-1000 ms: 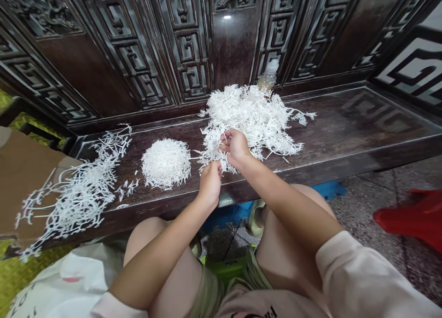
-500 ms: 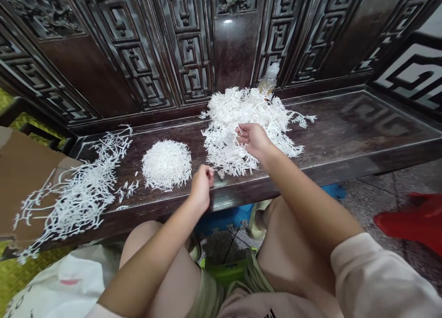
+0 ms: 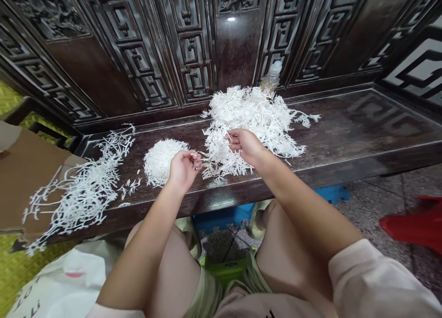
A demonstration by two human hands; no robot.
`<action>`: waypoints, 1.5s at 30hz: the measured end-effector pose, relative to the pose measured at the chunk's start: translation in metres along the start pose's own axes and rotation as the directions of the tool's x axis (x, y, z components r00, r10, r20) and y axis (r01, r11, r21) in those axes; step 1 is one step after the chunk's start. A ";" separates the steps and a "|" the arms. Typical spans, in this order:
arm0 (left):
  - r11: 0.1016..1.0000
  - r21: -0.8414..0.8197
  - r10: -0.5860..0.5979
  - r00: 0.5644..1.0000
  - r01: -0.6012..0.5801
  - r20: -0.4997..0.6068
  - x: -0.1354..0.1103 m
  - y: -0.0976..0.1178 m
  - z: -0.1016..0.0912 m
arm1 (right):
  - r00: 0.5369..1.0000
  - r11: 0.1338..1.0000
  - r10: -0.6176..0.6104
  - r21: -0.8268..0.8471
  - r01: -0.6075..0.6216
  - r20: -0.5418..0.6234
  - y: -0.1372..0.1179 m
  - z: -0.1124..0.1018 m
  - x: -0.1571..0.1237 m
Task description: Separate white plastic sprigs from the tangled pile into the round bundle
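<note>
Dark carved wooden panels with a square-fret pattern rose behind a long, dark polished wooden bench, and the person sat facing it. Three lots of thin, white, branching sprigs lay along the bench. A large loose heap of white sprigs sat at the middle, with a tight dome-shaped mound of white sprigs just to its left. Farther left, a spread of straggling white sprigs ran off the bench onto a flat brown cardboard sheet.

The left hand hovered over the mound's right edge, its fingers curled and clenched on a small white sprig. The right hand rested on the front of the loose heap, with its fingers among the sprigs; whether they gripped any could not be told.

A clear plastic bottle with a white cap stood behind the heap. A white plastic bag lay below the bench at the lower left, its contents hidden.
</note>
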State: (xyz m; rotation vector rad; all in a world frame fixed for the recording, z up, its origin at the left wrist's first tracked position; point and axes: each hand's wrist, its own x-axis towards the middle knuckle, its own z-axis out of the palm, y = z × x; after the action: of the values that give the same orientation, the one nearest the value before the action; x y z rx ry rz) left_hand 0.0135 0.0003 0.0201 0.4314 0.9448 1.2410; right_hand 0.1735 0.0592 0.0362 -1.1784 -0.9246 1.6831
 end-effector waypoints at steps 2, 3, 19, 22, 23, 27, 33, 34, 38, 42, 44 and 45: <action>0.997 0.041 0.070 0.996 -0.068 -0.047 0.004 0.008 -0.007 | 1.000 1.000 -0.013 0.004 0.013 -0.021 -0.001 -0.003 0.000; 0.993 0.068 0.099 0.993 -0.094 -0.071 0.008 0.012 -0.012 | 0.999 1.000 -0.024 0.009 0.024 -0.028 -0.002 -0.005 0.001; 0.665 0.743 0.538 0.742 -0.080 -0.401 0.055 0.039 -0.090 | 0.996 0.996 -0.059 -0.071 0.055 -0.062 -0.001 -0.004 0.001; 0.582 0.796 0.604 0.744 -0.165 -0.287 0.049 0.031 -0.071 | 0.997 0.995 -0.060 -0.085 0.055 -0.053 0.003 -0.002 0.001; 0.534 0.819 0.620 0.756 -0.211 -0.209 0.044 0.027 -0.061 | 0.997 0.995 -0.061 -0.084 0.057 -0.050 0.005 -0.001 0.001; 0.322 0.851 0.510 0.834 -0.414 0.212 0.010 0.004 -0.011 | 0.999 0.997 -0.050 -0.055 0.049 -0.006 0.011 0.006 0.002; 0.157 0.929 0.224 0.928 -0.336 0.298 -0.019 -0.026 0.018 | 0.990 0.997 -0.079 0.004 0.079 0.114 0.019 0.013 0.004; 0.136 0.937 0.228 0.930 -0.323 0.288 -0.018 -0.029 0.016 | 0.990 0.997 -0.080 0.008 0.080 0.118 0.020 0.013 0.003; 0.133 0.945 0.228 0.937 -0.299 0.265 -0.011 -0.035 0.009 | 0.992 0.999 -0.044 0.029 0.041 0.115 0.018 0.017 -0.001; 0.269 0.911 0.145 0.948 -0.312 0.282 -0.008 -0.038 0.009 | 0.992 0.999 -0.002 0.044 -0.004 0.129 0.016 0.020 -0.006; 0.361 0.883 0.108 0.954 -0.300 0.280 -0.006 -0.040 0.010 | 0.992 1.000 0.008 0.023 -0.011 0.129 0.017 0.020 -0.007; 0.402 0.868 0.094 0.956 -0.292 0.278 -0.005 -0.041 0.011 | 0.992 1.000 0.008 0.010 -0.010 0.126 0.017 0.020 -0.006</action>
State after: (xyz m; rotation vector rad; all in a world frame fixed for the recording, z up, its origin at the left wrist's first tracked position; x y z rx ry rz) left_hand 0.0468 -0.0149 -0.0015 1.5597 1.3923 0.7391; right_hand 0.1519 0.0453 0.0281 -1.0804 -0.9870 1.7840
